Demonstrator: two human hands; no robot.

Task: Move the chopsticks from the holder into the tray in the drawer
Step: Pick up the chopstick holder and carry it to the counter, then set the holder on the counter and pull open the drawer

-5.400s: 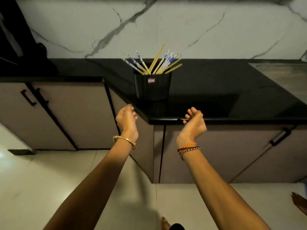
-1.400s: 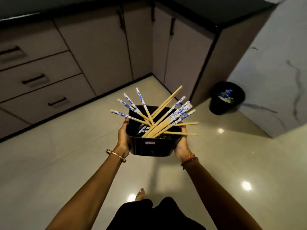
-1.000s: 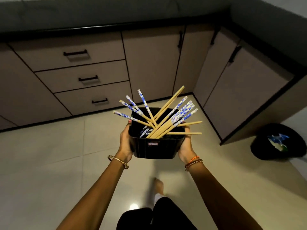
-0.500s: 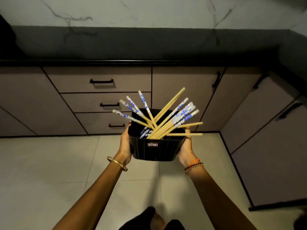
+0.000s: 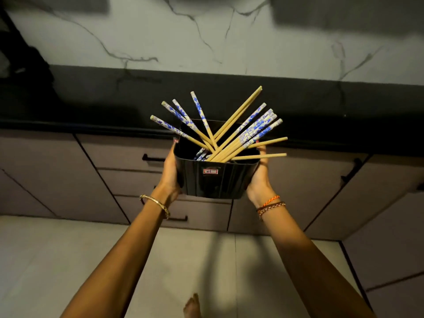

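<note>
Black holder (image 5: 215, 180) held off the floor, in front of closed drawers (image 5: 128, 154). Left hand (image 5: 171, 171) and right hand (image 5: 258, 177) grip its sides. Chopsticks (image 5: 231, 131) fan out from inside holder.

Ahead of me runs a black worktop (image 5: 91, 104), glossy and dark, with a white marble-veined wall (image 5: 206, 37) rising behind it. Under the worktop, pale mauve cabinet fronts (image 5: 41, 171) line up side by side, split by dark seams. A stack of drawer fronts sits in the middle, each with a black bar handle (image 5: 150, 157); a lower handle (image 5: 179, 218) shows near the floor. Off to the right, another black handle (image 5: 351, 171) sits tilted on a cabinet door. Below is the pale tiled floor (image 5: 57, 260), shiny, with my bare foot (image 5: 192, 306) poking in at the bottom edge.
</note>
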